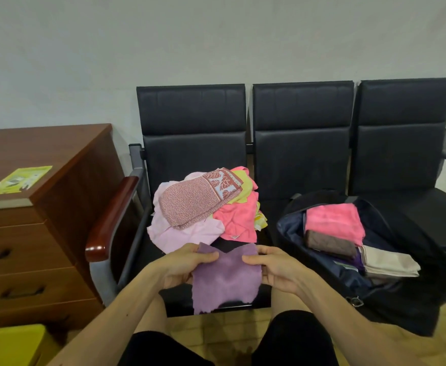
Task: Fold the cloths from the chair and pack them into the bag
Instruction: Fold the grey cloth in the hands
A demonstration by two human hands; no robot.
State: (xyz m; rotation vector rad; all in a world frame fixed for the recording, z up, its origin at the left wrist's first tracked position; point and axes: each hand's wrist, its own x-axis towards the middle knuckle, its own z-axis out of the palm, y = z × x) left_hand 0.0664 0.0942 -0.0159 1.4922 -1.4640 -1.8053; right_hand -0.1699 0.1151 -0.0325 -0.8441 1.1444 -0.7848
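Centrally, chair row [302,143]; open bag [348,276] on the middle seat, folded cloths inside. Loose pile [203,207] on the left seat. Purple cloth [226,280] held before it: left hand [183,265] and right hand [273,270] each pinch a top corner. Looks soft, light, limp; best held by the corners.

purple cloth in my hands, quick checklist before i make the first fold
1. Left hand and right hand each pinch the purple cloth at its top edge: ok.
2. Cloth held taut and flat: not ok, the top edge dips between the hands.
3. Lower edge even: not ok, it hangs ragged.
4. Bag open: ok.
5. Room in the bag beside the folded pink cloth: ok, bare lining shows.
6. Cloth clear of the pile behind it: cannot tell.
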